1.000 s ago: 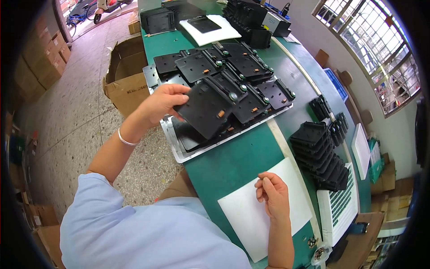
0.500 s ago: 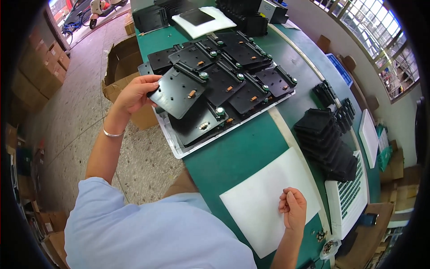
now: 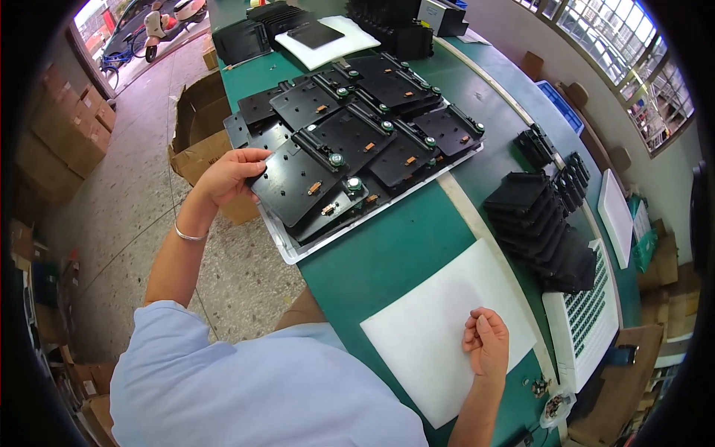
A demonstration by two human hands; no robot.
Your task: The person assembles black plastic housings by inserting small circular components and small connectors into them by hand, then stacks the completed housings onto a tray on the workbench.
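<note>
My left hand (image 3: 231,177) pinches the left edge of a black rectangular panel (image 3: 294,186). That panel carries a raised bar along one side, a round silvery fitting at the bar's end and a small copper-coloured part. It lies at a slant over another black panel (image 3: 344,201) at the near end of a white tray (image 3: 289,252). Several similar panels (image 3: 365,138) overlap in the tray. Over a white foam sheet (image 3: 417,346) at the right is my right hand (image 3: 488,343), its fingers curled in and thumb pressed against them. Whatever those fingers hold, if anything, is hidden.
Stacked black housings (image 3: 532,223) stand right of the sheet, beside a white tray of small green pieces (image 3: 585,328). A bag of small parts (image 3: 557,408) sits near the lower right. Left of the green table is an open cardboard box (image 3: 197,123).
My left hand has lowered the panel toward the tray's near end, covering more of the panel beneath. My right hand has hardly moved. The view has shifted slightly.
</note>
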